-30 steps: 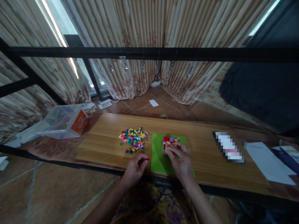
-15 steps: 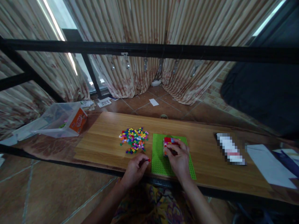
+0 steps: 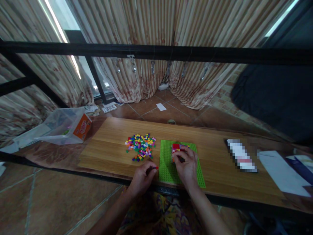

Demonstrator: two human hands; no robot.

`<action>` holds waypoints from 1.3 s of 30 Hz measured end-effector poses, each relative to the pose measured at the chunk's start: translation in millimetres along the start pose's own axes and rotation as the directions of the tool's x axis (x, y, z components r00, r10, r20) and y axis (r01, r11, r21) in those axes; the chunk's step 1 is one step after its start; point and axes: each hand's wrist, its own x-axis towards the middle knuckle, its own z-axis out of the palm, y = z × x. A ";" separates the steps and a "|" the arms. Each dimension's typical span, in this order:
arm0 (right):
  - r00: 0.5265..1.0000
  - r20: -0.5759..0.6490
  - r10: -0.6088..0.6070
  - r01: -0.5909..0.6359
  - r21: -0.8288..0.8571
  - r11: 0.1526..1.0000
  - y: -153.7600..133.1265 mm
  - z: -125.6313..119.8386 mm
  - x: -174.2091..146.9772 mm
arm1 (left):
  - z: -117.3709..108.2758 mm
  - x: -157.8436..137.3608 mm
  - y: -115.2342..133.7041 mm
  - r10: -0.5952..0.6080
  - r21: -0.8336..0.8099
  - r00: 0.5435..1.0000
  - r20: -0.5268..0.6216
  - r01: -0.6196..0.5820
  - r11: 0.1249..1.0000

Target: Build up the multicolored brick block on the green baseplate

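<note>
A green studded baseplate (image 3: 168, 173) lies on the wooden board, with a small build of toy bricks (image 3: 175, 147) on it, red at its far end and mixed in colour nearer me. My right hand (image 3: 187, 164) is over this build, thumb and fingertips closed at its top and right side, covering much of it. Whether a loose brick is between those fingertips I cannot make out. Just left of the baseplate, my left hand (image 3: 141, 176) pinches a small red brick (image 3: 156, 167). Beyond that hand spreads a heap of small multicoloured bricks (image 3: 140, 146).
A clear plastic bin (image 3: 58, 127) with an orange label stands at the far left. A blurred-out phone-like object (image 3: 241, 156) and white paper sheets (image 3: 281, 169) lie to the right. A black metal bar (image 3: 156, 52) crosses in front of striped curtains.
Almost nothing differs. My right fingers have shifted very slightly on the brick build; my left hand still holds the red brick in the same spot.
</note>
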 end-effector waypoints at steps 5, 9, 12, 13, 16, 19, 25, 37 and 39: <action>0.999 0.009 -0.034 0.034 -0.003 0.999 2.1 -1.1 1.1 | -0.7 -1.0 1.3 0.011 -0.034 1.000 -0.008 -0.012 0.999; 0.998 -0.011 -0.054 0.055 0.038 0.998 2.7 -10.7 -2.6 | -1.6 -0.2 1.1 0.010 -0.072 1.000 -0.021 -0.012 0.997; 0.999 -0.016 -0.034 0.035 0.091 0.995 -5.5 -21.0 -15.8 | -0.2 -0.8 1.2 -0.016 -0.132 0.999 -0.039 0.010 0.991; 1.000 0.014 -0.009 0.007 0.120 0.993 -10.4 -23.8 -22.5 | 1.0 -1.8 2.2 -0.028 -0.159 0.999 -0.035 0.022 0.987; 0.969 0.206 0.135 -0.189 0.268 0.945 -28.6 -27.6 -45.9 | 7.8 -7.5 8.6 -0.067 -0.253 0.998 -0.001 0.065 0.965; 0.868 0.386 0.312 -0.460 0.389 0.798 -44.9 -25.8 -65.0 | 16.7 -15.7 18.1 -0.086 -0.341 0.994 0.070 0.105 0.934; 0.715 0.508 0.480 -0.699 0.512 0.499 -54.3 -23.6 -74.4 | 25.5 -25.5 23.7 -0.113 -0.391 0.987 0.112 0.149 0.908; 0.661 0.592 0.460 -0.750 0.529 0.398 -43.4 -34.2 -80.7 | 28.2 -26.1 24.7 -0.066 -0.393 0.976 0.209 0.146 0.908; 0.640 0.613 0.464 -0.768 0.535 0.352 -40.4 -35.5 -80.7 | 29.8 -24.9 23.4 -0.042 -0.407 0.971 0.235 0.138 0.903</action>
